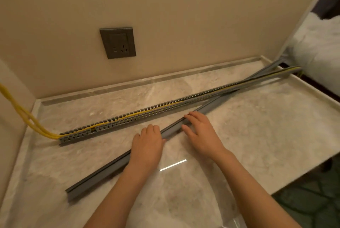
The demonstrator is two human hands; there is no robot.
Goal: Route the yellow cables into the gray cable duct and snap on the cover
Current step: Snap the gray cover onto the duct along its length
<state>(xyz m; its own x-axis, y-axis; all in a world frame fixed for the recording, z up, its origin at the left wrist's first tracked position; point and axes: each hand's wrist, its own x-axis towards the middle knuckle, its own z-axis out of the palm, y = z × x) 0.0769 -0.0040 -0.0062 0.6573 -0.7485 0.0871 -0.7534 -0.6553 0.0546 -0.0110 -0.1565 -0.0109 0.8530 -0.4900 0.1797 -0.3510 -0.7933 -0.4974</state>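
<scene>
A long gray slotted cable duct [165,107] lies diagonally on the marble counter, from lower left to upper right. Yellow cables [25,117] come down from the left wall and run inside the duct along its length. The gray cover strip [103,172] lies nearer me, crossing under the duct toward the far right. My left hand [147,143] lies over the cover near its middle, fingers curled on it. My right hand [198,132] rests on the cover just to the right, fingers spread over its top edge.
A gray wall socket [117,42] sits on the beige wall behind. The marble counter [257,126] has a raised rim and ends at the right, where white bedding [320,39] shows. A wall panel closes the left side.
</scene>
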